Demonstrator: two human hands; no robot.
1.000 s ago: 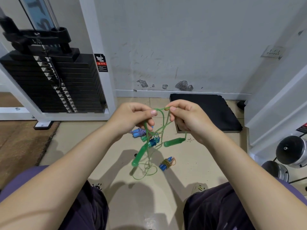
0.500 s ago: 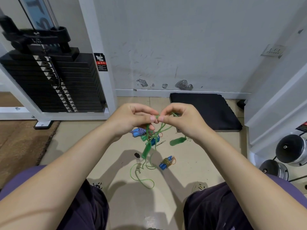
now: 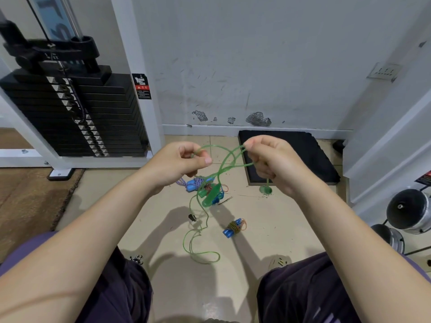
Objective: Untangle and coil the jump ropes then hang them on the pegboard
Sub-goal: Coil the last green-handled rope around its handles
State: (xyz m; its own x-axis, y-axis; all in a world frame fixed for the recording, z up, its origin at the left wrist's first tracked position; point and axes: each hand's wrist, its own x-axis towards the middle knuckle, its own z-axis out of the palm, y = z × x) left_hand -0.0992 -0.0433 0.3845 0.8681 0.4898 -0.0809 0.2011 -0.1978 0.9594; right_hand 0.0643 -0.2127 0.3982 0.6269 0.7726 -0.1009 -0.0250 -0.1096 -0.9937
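Observation:
A thin green jump rope (image 3: 221,164) stretches between both hands above the floor. My left hand (image 3: 182,163) pinches one strand of it. My right hand (image 3: 271,163) grips several loops. One green handle (image 3: 211,194) dangles below the hands, and the other green handle (image 3: 265,189) hangs under my right hand. The rope's slack trails down into a loop on the floor (image 3: 200,250). On the tiles beneath lie a blue-handled rope with purple-white cord (image 3: 193,184) and a small coiled rope with blue handles (image 3: 234,227). No pegboard is in view.
A black weight stack (image 3: 77,113) in a white frame stands at the left. A black foam pad (image 3: 293,155) lies against the wall. Dumbbells (image 3: 405,212) sit at the right. A brown mat (image 3: 25,197) covers the floor at left. My knees fill the lower frame.
My hands have drawn apart from touching, spreading the green loops between them. The dangling handle swung and more rope slack now lies on the floor.

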